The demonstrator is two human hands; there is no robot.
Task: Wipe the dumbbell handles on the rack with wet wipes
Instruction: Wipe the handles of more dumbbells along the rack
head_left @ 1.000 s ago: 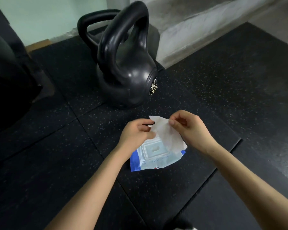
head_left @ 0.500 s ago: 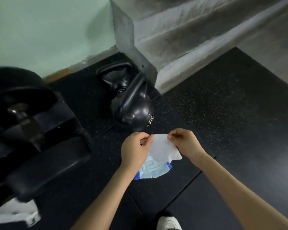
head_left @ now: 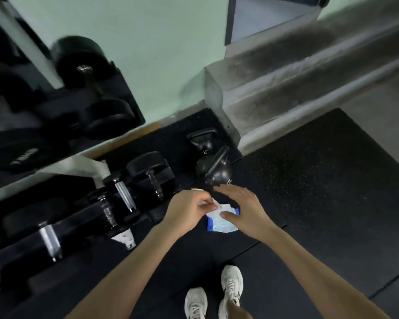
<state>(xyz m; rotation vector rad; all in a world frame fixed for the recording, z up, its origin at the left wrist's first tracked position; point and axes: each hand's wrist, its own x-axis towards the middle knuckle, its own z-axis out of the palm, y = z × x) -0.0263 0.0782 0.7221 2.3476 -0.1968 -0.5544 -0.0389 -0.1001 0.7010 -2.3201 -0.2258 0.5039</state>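
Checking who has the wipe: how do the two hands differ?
The left hand is curled, pinching the white wet wipe; the right hand is open, fingers spread, empty. The right hand overlaps the blue-and-white wipe pack in view; the left hand sits beside it. Both are bare.

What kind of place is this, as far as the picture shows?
Most likely a gym or a weight room. At the left, dumbbells lie on a rack, two kettlebells stand on the floor, and the floor is covered with black speckled rubber mats.
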